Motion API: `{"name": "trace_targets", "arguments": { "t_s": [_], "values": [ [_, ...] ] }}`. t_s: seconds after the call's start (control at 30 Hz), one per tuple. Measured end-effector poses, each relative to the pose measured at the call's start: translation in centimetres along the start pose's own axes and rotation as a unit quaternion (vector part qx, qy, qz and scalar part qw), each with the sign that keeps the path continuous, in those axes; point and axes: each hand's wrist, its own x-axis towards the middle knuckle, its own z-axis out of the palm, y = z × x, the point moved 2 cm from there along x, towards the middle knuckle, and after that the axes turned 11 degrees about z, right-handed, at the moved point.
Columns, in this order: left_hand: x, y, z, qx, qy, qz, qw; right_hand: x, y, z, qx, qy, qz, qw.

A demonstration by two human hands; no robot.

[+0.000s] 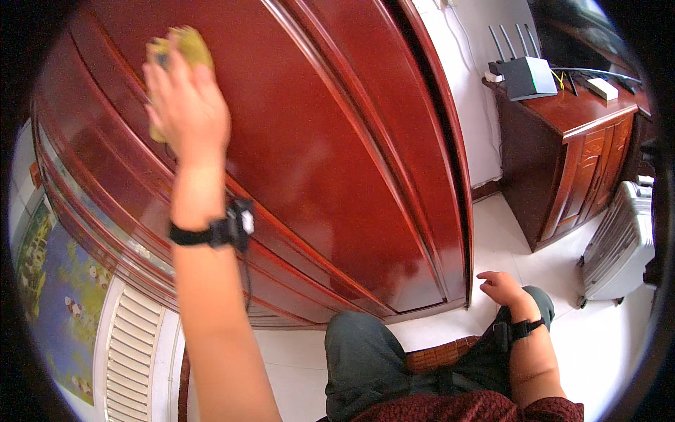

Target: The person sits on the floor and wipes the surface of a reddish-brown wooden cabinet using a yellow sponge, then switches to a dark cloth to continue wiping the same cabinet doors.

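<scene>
My left hand (187,105) presses a yellow cloth (192,47) flat against the dark red wooden door panel (295,137) of a tall cabinet. The palm hides much of the cloth, and a dark patch shows near its upper left. The hand is slightly blurred. A black strap with a small device (232,227) circles that wrist. Over by my knee, my right hand (498,287) holds nothing, its fingers partly bent and a little apart. A second black strap (519,329) is around the right wrist.
At the right, a wooden cabinet (532,174) bears a router with several antennas (530,76) and a small white box (602,88). A silver suitcase (619,242) stands on the pale tiled floor (501,227). A white slatted panel (134,353) and a panda picture (68,295) are at lower left.
</scene>
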Motion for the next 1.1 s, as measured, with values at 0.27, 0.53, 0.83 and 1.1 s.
{"name": "trace_targets", "arguments": {
  "t_s": [0.27,0.53,0.83,1.1],
  "values": [
    [-19.6,14.6,-7.1,-0.142,-0.212,0.111,0.96,0.1,0.1,0.3,-0.029,-0.002,0.021,0.999],
    [-19.9,12.6,-7.5,-0.167,-0.171,0.346,0.907,-0.2,0.6,0.9,-0.047,-0.004,-0.005,0.999],
    [6.6,-1.2,0.3,-0.022,-0.047,0.159,0.986,-0.3,0.7,0.0,0.01,-0.018,0.039,0.999],
    [20.8,-0.9,1.6,-0.111,-0.077,-0.151,0.979,0.6,1.2,-0.2,0.031,-0.016,0.036,0.999]
  ]
}}
